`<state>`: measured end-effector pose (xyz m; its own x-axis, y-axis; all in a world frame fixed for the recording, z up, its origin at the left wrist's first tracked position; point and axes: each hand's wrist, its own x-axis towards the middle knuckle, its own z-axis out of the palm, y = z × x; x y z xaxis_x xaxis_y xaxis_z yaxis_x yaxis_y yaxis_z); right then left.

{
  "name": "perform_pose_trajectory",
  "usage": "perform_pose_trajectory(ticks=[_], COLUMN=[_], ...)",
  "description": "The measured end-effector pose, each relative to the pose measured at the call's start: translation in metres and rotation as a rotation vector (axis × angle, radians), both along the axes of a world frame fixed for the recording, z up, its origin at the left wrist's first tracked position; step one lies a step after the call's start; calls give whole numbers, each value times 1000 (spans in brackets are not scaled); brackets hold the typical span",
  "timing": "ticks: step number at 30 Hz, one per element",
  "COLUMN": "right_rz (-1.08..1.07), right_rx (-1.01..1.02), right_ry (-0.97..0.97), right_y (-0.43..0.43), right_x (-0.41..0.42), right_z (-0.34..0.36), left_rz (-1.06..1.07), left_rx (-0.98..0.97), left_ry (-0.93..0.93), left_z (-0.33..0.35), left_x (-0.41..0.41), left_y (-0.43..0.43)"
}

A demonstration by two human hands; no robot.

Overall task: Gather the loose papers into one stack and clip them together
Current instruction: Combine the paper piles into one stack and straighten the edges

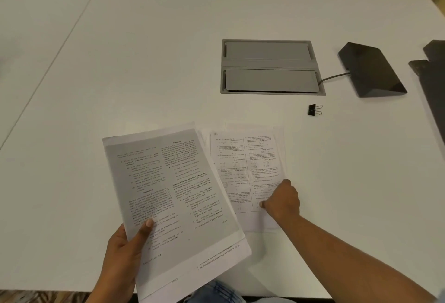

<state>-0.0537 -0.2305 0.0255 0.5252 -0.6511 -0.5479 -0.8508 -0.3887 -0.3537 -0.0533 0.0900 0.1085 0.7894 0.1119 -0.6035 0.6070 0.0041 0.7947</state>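
Observation:
My left hand (125,249) holds a bundle of printed sheets (173,196) raised off the white table, thumb on the top page near its lower left corner. To the right, several loose printed papers (243,165) lie fanned on the table. My right hand (281,200) rests on their lower right part, fingers curled and pinching the top sheet's edge. A black binder clip (314,109) lies on the table beyond the papers, to the right, apart from both hands.
A grey cable hatch (269,66) is set into the table (144,62) behind the papers. A dark wedge-shaped device (372,70) with a cable sits at the right, with another dark object (433,66) at the right edge. A table seam runs diagonally at left.

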Motion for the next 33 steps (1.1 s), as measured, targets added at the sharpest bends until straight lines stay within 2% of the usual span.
perform_pose_trajectory(ticks=[4, 8, 10, 14, 18, 24, 33], right_rz=[-15, -5, -7, -2, -89, -146, -19], right_rx=[56, -166, -212, -165, -93, -32, 5], right_ry=[-82, -26, 13, 10, -18, 58, 47], right_y=[-9, -18, -19, -21, -23, -32, -46], right_x=[-1, -9, -12, -9, -3, 0, -15], right_z=[-4, 1, 1, -2, -4, -2, -1], left_rz=[6, 8, 8, 12, 8, 10, 0], left_rx=[17, 35, 28, 8, 6, 11, 6], left_ry=[15, 17, 16, 19, 26, 17, 2], left_z=[2, 3, 1, -1, -4, -7, -9], left_x=[1, 5, 7, 6, 6, 9, 13], left_y=[5, 9, 9, 6, 5, 2, 0])
